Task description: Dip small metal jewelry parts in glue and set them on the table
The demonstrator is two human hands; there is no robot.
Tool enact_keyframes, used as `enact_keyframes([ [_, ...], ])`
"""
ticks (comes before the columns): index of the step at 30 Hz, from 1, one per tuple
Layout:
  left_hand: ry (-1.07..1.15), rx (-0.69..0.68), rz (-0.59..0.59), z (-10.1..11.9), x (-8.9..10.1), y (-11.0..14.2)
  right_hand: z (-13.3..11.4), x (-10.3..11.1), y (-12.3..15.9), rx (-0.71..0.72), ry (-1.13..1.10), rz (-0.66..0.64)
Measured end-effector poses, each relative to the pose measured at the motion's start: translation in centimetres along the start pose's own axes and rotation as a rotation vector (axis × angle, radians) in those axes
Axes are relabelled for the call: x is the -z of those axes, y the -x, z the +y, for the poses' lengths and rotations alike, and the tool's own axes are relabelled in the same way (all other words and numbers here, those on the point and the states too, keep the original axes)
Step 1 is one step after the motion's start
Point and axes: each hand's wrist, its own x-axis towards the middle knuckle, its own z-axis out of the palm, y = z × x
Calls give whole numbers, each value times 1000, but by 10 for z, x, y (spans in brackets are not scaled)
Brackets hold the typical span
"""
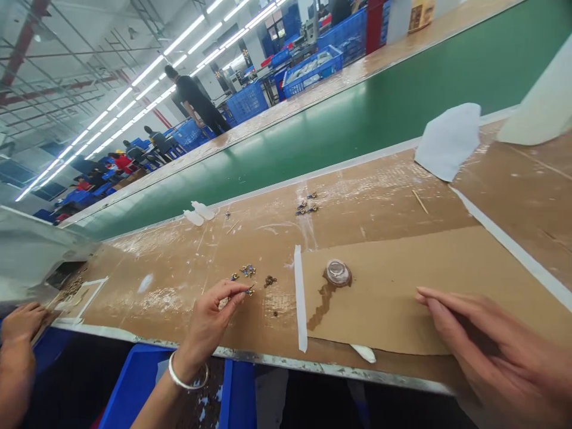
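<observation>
Left hand, lower centre of frame, is pinching one small metal piece between fingertips above the desk. Right hand is resting flat, holding nothing. Several loose pieces are lying unsorted nearby.

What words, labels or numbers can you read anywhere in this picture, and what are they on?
None can be read.
The brown box at the far end carries print, too small and blurred to read.
The blue crates, the cardboard sheet and the bracelet show no text.
</observation>
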Motion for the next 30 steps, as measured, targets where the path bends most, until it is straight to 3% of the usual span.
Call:
enact_keyframes([
  [4,-21,110,-59,-2,-8,6,-2,1,-3,29,-18,22],
  [7,72,211,-33,0,-12,10,-3,1,-3,18,-73,24],
  [14,187,195,15,38,-9,10,-1,0,-2,13,-152,38],
  [17,165,78,39,64,-14,3,0,0,-1,23,-176,54],
  [23,-3,-346,-45,123,-37,-23,-1,-1,-6,29,-210,83],
  [30,-312,-535,-103,145,-59,-52,3,0,-3,-11,-223,84],
])
